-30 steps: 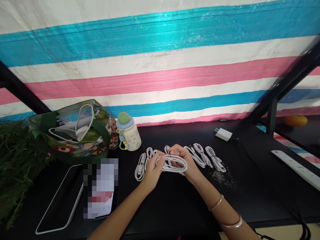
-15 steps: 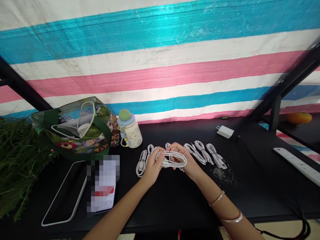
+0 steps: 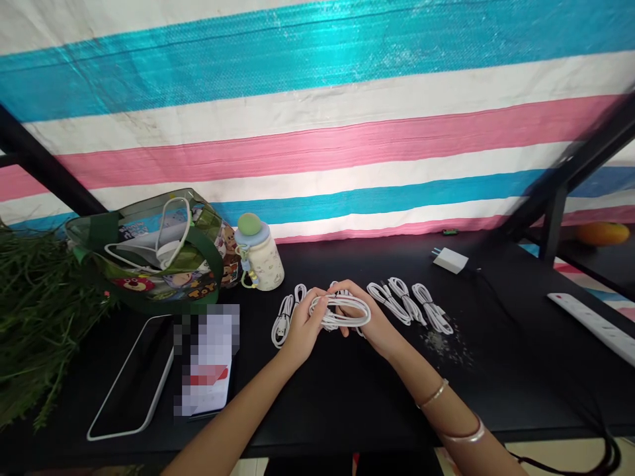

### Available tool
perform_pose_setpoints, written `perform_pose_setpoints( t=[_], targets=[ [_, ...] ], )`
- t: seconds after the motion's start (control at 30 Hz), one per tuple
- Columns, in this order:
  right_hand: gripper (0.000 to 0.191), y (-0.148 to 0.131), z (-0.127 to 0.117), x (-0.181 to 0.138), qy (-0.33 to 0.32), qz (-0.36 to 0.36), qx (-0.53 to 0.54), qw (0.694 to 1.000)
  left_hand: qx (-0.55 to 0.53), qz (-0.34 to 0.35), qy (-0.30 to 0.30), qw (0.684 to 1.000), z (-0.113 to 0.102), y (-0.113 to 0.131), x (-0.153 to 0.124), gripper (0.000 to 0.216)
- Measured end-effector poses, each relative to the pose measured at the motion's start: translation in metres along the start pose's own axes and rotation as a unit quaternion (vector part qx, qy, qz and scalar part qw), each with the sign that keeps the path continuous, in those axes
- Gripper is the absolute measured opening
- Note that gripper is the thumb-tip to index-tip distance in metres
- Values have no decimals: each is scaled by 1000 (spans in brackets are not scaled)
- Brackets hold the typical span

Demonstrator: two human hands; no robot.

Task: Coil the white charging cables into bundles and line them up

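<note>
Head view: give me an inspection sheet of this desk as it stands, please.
Surface: black table; pale specks beside the right forearm.
Job's things: looped white cable held just above the table; left cable bundles and right cable bundles lie on either side of it.
Clutter: cartoon bag, small bottle, tablet, blurred packet, white charger, power strip.
Hands: left hand and right hand both closed on the looped white cable.
Cables: apart from the white ones, a black cable loops past the near right edge.
Surroundings: striped tarp behind; green foliage at left; orange object far right.
</note>
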State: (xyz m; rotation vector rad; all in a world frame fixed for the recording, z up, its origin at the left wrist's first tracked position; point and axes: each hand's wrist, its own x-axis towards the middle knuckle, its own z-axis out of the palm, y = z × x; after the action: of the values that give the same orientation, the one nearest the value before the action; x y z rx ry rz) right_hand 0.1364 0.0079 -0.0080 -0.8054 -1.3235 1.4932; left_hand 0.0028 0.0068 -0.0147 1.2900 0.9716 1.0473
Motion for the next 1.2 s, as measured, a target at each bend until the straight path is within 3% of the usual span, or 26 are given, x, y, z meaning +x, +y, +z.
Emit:
perform_pose_setpoints(
  t=[0.3, 0.53, 0.83, 1.2],
  targets=[
    [28, -2, 0, -4, 1, 30, 9, 999, 29, 0, 0, 1000, 0, -1, -1, 44],
    [37, 0, -2, -2, -17, 37, 29, 999, 47, 6, -17, 999, -2, 0, 0, 43],
    [29, 7, -2, -1, 8, 21, 16, 1000, 65, 32, 33, 997, -4, -1, 0, 38],
    [31, -2, 1, -1, -20, 34, 43, 998, -2, 18, 35, 999, -3, 8, 1, 47]
  ],
)
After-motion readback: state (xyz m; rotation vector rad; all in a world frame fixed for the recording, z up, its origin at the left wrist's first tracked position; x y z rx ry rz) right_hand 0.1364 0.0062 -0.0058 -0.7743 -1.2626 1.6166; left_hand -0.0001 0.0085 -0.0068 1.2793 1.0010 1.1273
